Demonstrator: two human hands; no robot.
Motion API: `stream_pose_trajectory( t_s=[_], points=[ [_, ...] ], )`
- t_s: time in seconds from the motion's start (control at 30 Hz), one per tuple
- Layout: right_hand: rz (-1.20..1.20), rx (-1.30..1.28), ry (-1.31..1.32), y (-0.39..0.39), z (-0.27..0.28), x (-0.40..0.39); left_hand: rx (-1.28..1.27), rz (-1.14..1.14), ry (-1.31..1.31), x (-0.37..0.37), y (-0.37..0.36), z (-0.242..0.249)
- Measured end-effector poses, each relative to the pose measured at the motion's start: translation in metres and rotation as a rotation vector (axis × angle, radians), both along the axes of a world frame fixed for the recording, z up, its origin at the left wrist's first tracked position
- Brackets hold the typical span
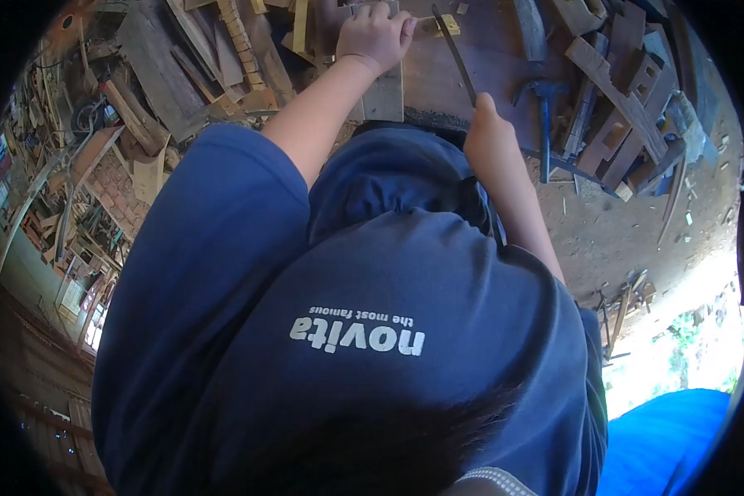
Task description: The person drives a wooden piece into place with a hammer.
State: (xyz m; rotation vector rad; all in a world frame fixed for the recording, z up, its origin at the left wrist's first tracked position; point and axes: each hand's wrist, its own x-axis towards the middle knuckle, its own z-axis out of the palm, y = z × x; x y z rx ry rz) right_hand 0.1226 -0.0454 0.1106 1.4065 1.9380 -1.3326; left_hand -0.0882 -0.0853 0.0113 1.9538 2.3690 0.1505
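Note:
At the top of the head view, my left hand (375, 37) is closed around a small pale piece of wood (438, 26), whose far end pokes out to the right. My right hand (489, 136) grips a long, thin dark file (456, 54) by its near end; its handle is hidden in the fist. The file slants up and left across the wood's end, though contact is hard to tell. Under the left hand lies a wooden board (383, 101). To the right of my right hand rests a hammer (545, 136) with a blue handle.
Wood offcuts (215, 50) are heaped at the upper left. More cut pieces, some with slots (612, 136), lie piled on the right. A brown work surface (504, 70) spreads between them. Chips litter the dirt floor (612, 223). Something bright blue (665, 442) shows at the lower right.

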Motion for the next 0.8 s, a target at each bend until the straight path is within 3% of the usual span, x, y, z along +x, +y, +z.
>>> stream_pose_trajectory(
  t_s=[0.2, 0.27, 0.33, 0.5, 0.8],
  points=[
    [-0.056, 0.003, 0.096, 0.022, -0.008, -0.031, -0.033, -0.007, -0.079, 0.002, 0.000, -0.001],
    [0.051, 0.085, -0.008, 0.022, -0.008, -0.034, -0.074, 0.000, -0.086, 0.006, -0.007, -0.005],
    [0.046, 0.078, -0.033, 0.012, 0.004, -0.022, -0.002, -0.001, 0.126, 0.019, -0.020, -0.010],
    [0.047, 0.024, -0.075, -0.016, 0.007, 0.007, 0.129, 0.036, 0.154, 0.057, -0.049, -0.033],
    [0.045, 0.134, -0.006, -0.023, -0.033, 0.018, -0.128, 0.153, 0.126, 0.055, -0.032, -0.012]
  ],
)
